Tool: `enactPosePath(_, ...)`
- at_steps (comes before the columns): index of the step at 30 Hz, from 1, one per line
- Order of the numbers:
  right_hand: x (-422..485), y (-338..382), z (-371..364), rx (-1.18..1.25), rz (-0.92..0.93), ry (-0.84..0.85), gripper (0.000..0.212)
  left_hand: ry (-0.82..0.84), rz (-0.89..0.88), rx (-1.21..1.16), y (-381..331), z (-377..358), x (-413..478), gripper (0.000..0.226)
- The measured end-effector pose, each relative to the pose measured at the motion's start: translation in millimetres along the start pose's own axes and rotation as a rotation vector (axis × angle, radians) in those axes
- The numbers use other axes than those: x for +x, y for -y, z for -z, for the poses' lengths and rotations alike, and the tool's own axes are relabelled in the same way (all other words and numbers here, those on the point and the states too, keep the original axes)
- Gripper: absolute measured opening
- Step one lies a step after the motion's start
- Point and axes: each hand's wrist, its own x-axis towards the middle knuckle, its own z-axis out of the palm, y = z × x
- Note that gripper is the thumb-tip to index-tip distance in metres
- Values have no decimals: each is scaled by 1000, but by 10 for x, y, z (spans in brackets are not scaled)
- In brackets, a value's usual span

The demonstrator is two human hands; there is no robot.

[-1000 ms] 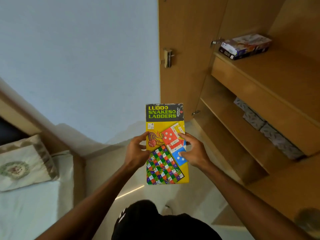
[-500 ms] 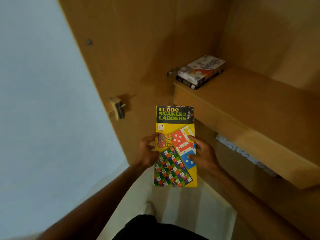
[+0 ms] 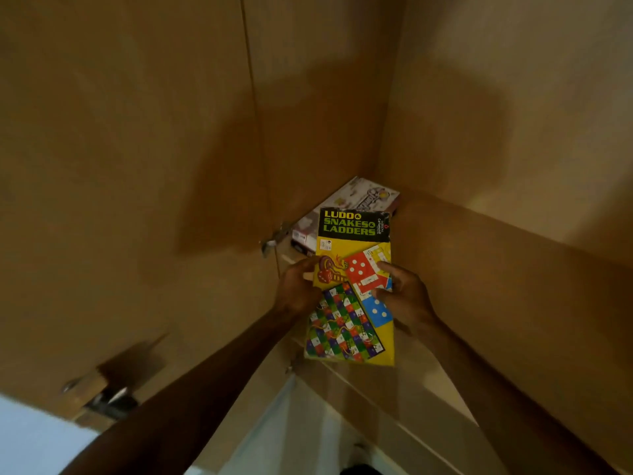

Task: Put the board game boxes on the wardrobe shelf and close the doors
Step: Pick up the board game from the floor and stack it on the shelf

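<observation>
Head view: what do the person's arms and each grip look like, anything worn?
The left arm and right arm are bare as far as the frame shows, with no sleeve in view. The left grip and right grip are ungloved; no ring, watch or wristband shows. Dim light hides finer detail.

yellow ludo box, checkered board print, white box

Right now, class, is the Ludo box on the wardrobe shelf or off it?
Off it: left hand and right hand grip the Ludo box by its sides, before the shelf.
</observation>
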Motion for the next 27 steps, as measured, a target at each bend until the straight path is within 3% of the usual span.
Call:
enactPosePath(4, 858, 103, 210, -16, -27, 35, 59, 128, 85, -77, -172, -85, 725, 56)
enactPosePath(7, 1325, 170, 349, -40, -41, 51, 60, 366, 49, -65, -344, -86, 1009, 75)
enactPosePath(10, 1539, 255, 385, -84, -16, 74, 58, 570, -46, 444, -380, -24, 1233, 115)
enactPosePath(12, 1590, 279, 390, -97, -6, 90, 54, 625, -61, 732, -371, -14, 1337, 129)
enactPosePath(15, 1621, 239, 404, -172, 104, 72, 42, 521, -97, 842, -344, 60, 1432, 119)
enactPosePath(21, 1490, 245, 326, -275, 338, 147, 31, 139, -157, 897, -188, 186, 1400, 50)
enactPosePath(24, 1425, 232, 230, -373, 377, 269, 41, 10, -148, 901, -152, 129, 1316, 39)
enactPosePath(27, 1400, 217, 112, -452, 385, 274, 45, -86, -116, 931, -102, 72, 1233, 39)
